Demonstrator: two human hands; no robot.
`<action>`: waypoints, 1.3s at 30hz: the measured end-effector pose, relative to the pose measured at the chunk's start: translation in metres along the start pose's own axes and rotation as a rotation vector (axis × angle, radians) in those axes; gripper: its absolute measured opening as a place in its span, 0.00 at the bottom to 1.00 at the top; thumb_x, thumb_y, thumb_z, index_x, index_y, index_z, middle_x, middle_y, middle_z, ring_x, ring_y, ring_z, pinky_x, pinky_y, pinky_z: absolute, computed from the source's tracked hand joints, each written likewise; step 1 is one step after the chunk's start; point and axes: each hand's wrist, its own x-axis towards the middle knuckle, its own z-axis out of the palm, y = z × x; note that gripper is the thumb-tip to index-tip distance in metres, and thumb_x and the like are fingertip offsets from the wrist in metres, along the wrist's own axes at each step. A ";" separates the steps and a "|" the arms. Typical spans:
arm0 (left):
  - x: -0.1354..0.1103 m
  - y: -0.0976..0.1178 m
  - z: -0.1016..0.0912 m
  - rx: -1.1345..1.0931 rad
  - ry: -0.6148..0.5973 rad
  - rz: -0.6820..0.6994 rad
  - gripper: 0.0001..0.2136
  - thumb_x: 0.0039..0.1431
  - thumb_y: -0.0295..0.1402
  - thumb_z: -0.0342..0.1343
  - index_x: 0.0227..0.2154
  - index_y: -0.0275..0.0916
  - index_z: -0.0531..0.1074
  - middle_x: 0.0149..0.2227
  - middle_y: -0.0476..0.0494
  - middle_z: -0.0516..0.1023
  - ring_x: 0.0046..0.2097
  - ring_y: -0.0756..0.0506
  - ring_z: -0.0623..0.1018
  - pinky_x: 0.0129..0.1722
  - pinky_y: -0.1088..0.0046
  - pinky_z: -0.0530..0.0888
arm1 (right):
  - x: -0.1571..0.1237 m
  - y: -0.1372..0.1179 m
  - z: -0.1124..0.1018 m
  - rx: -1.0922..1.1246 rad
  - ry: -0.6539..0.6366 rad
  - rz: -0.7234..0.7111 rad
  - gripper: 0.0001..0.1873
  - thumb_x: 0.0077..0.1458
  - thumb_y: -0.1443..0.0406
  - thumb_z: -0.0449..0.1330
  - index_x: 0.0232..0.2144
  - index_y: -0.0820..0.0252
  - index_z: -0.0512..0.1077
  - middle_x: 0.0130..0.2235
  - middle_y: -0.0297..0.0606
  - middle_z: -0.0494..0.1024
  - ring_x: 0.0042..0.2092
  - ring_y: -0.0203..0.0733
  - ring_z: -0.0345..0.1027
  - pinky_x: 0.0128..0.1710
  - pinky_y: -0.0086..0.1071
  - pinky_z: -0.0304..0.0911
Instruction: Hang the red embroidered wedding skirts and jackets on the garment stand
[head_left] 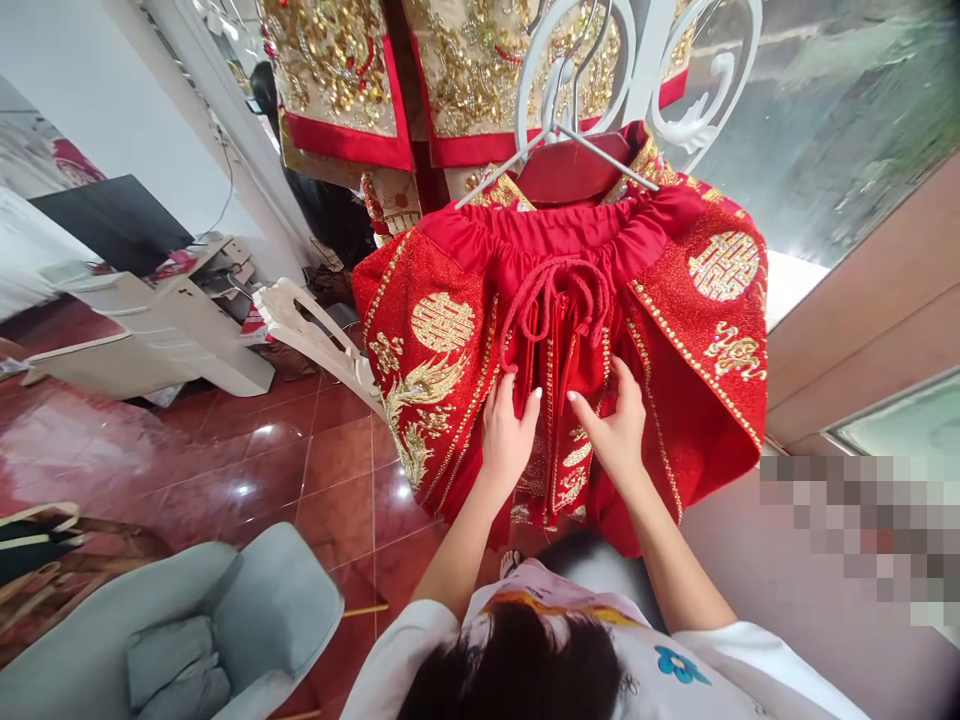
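A red skirt [675, 330] with gold embroidery hangs from a white hanger [559, 130] in front of me, its red drawstring [551, 290] tied at the gathered waistband. My left hand [506, 430] lies on the pleated front panels, fingers curled into a fold of the red cloth. My right hand [615, 425] rests beside it on the pleats, fingers bent and pressing the fabric. Behind the skirt hangs a gold and red embroidered jacket [337, 70].
A white ornate stand [697, 90] rises behind the hanger. A grey armchair [225, 620] sits at lower left on the red tiled floor [315, 460]. A white desk [150, 320] stands at left. A beige wall and window [862, 300] are at right.
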 end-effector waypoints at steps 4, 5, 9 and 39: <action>0.012 0.006 0.013 -0.198 0.059 -0.018 0.21 0.61 0.41 0.51 0.54 0.37 0.63 0.53 0.33 0.71 0.50 0.43 0.74 0.49 0.62 0.72 | -0.006 -0.022 -0.003 -0.093 0.158 -0.073 0.39 0.49 0.55 0.63 0.59 0.62 0.56 0.56 0.53 0.65 0.57 0.54 0.58 0.53 0.50 0.57; 0.013 0.009 0.013 -0.189 0.091 0.010 0.20 0.60 0.40 0.52 0.53 0.37 0.63 0.53 0.33 0.71 0.51 0.42 0.74 0.50 0.62 0.71 | -0.007 -0.029 -0.006 -0.104 0.218 -0.116 0.32 0.50 0.58 0.63 0.56 0.61 0.60 0.53 0.50 0.67 0.54 0.51 0.61 0.53 0.48 0.57; 0.021 0.021 0.010 -0.054 0.190 0.065 0.19 0.57 0.38 0.56 0.50 0.37 0.67 0.51 0.34 0.73 0.49 0.40 0.74 0.50 0.59 0.70 | -0.001 -0.052 -0.007 -0.031 0.176 -0.271 0.09 0.55 0.66 0.59 0.40 0.58 0.69 0.35 0.37 0.74 0.38 0.40 0.66 0.42 0.37 0.61; 0.081 0.056 -0.016 -0.745 0.168 0.030 0.25 0.54 0.50 0.56 0.16 0.38 0.53 0.18 0.56 0.51 0.21 0.55 0.55 0.22 0.78 0.57 | 0.077 -0.088 0.013 0.831 -0.046 0.258 0.20 0.47 0.54 0.62 0.17 0.61 0.63 0.20 0.28 0.56 0.24 0.29 0.46 0.24 0.27 0.45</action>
